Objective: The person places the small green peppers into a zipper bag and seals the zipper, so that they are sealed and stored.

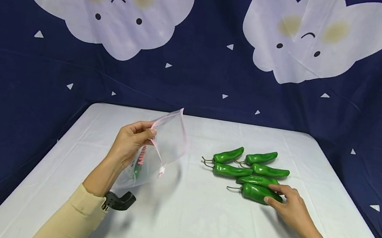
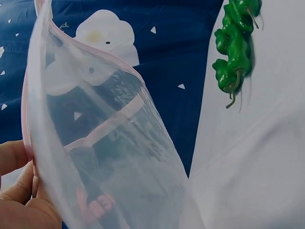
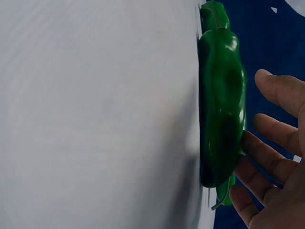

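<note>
My left hand (image 1: 131,142) pinches the pink-edged rim of a clear zip bag (image 1: 169,136) between thumb and fingers, above the left part of the table. The bag's mouth gapes, and a pink slider (image 1: 161,170) hangs at its lower corner. Green and pink marks show low on the bag; whether they are printed or inside I cannot tell. Over the right end of the nearest green chili pepper (image 1: 254,192) is my right hand (image 1: 292,205), thumb and fingers spread about it. In the right wrist view the fingers (image 3: 269,157) look loosely bent beside the pepper (image 3: 223,105); contact is unclear.
Several more green peppers (image 1: 229,170) lie grouped behind the nearest one, some with thin stems pointing left. A white cloth (image 1: 195,229) covers the table. Behind it hangs a dark blue curtain (image 1: 204,83) with clouds and small triangles.
</note>
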Available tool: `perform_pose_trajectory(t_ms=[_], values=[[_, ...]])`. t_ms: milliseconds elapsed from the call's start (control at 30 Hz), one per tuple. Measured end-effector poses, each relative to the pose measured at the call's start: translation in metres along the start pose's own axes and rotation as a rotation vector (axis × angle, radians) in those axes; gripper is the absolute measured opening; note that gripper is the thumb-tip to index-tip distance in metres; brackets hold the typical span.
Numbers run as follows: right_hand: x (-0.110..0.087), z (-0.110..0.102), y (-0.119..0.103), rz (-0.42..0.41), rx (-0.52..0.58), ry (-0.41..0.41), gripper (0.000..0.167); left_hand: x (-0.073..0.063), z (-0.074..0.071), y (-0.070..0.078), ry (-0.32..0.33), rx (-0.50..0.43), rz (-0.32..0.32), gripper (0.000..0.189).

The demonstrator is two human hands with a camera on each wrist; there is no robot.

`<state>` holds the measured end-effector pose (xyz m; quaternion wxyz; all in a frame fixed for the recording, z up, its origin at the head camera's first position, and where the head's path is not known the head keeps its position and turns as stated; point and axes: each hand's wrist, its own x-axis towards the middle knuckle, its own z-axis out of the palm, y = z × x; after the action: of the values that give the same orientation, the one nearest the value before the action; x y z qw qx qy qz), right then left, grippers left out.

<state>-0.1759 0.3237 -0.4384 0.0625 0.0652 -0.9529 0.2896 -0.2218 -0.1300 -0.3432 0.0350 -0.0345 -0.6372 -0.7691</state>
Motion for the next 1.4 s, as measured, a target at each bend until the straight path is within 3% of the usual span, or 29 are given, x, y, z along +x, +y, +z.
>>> perform_pose_trajectory(t_ms=[433,1033,1400], values=[[0.0,0.003,0.013,0.036,-0.04,-0.113,0.062,0.0,0.0,0.0,-0.004,-0.002,-0.004,0.036],[-0.002,0.008,0.034,-0.016,-0.033,-0.055,0.05,0.0,0.001,0.0,-0.003,0.004,-0.007,0.037],[-0.004,0.007,0.034,-0.052,0.058,-0.054,0.042,0.0,0.001,-0.001,0.005,0.003,-0.004,0.035]])
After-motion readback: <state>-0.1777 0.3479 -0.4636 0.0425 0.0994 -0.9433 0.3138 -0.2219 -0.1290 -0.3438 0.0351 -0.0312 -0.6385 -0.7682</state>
